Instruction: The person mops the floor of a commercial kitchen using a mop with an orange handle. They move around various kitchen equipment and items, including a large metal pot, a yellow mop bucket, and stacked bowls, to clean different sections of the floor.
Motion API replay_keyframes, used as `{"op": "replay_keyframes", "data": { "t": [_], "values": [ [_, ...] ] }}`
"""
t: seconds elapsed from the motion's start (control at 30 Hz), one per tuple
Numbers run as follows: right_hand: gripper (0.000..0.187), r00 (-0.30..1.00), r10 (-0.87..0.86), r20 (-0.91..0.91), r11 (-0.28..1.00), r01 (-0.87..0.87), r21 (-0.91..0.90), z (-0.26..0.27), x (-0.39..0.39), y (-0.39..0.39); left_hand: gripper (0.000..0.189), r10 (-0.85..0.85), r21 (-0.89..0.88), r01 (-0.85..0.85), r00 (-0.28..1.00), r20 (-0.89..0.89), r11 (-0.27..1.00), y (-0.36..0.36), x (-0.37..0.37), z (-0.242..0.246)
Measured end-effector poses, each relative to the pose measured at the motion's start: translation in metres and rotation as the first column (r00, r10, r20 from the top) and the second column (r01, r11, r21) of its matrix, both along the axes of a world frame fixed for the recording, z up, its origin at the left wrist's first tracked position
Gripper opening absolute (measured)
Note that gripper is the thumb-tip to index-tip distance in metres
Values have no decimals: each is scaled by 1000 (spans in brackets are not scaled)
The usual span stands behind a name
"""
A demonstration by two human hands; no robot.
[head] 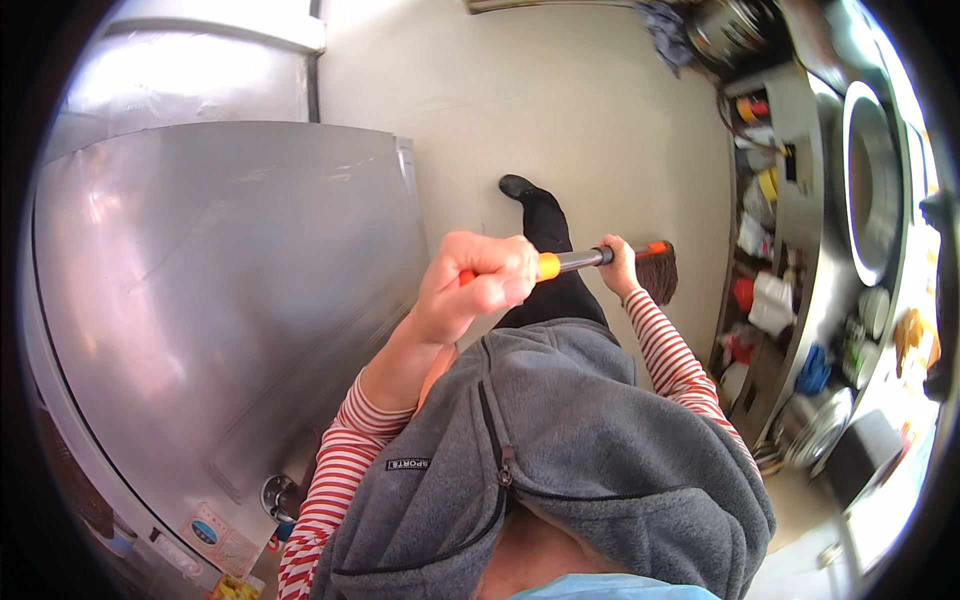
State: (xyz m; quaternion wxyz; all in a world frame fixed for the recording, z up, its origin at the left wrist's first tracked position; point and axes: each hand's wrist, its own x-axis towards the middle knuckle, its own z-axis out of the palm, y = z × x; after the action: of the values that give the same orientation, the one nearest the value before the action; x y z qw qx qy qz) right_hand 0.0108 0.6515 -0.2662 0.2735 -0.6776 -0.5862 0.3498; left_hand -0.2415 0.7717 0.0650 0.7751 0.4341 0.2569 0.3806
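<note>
A broom with a metal handle (579, 260) slants across in front of my body. My left hand (476, 281) is closed around its orange grip at the upper end, near my chest. Lower on the handle, just past a dark collar, my right hand (619, 268) grips the shaft. Beyond that hand the broom's brown bristle head (657, 276), with an orange top, hangs over the pale floor to my right. Whether the bristles touch the floor is hard to tell. One black shoe (516, 186) and a dark trouser leg show past the handle.
A large silver refrigerator (225, 270) stands close on my left. Along the right runs a metal counter (817, 217) with a large round basin (874, 184) on top and cluttered shelves (757, 225) below. A dark cylindrical container (731, 34) sits at the far right corner.
</note>
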Motion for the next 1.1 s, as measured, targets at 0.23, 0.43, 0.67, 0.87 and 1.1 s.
{"op": "replay_keyframes", "data": {
  "t": [0.23, 0.43, 0.67, 0.87, 1.1],
  "values": [
    [28, 949, 269, -166, 960, -252, 120, -1, -137, 238, 27, 499, 241, -443, 822, -273, 863, 111, -83, 31],
    [53, 876, 474, -82, 876, -461, 141, -6, -274, 354, 28, 850, 356, -778, 418, -320, 517, 115, -119, 31],
    [37, 598, 795, -102, 598, -744, 298, -64, -405, 450, 3, 937, 589, -768, 42, -346, 252, 134, -126, -42],
    [29, 300, 951, -74, 309, -918, 250, -84, -455, 469, 52, 736, 98, -932, 208, -644, 349, 129, -131, -59],
    [37, -162, 974, 161, -153, -986, -66, -101, -427, 415, 27, 848, -941, -328, 470, -244, -89, 68, -112, -102]
  ]
}}
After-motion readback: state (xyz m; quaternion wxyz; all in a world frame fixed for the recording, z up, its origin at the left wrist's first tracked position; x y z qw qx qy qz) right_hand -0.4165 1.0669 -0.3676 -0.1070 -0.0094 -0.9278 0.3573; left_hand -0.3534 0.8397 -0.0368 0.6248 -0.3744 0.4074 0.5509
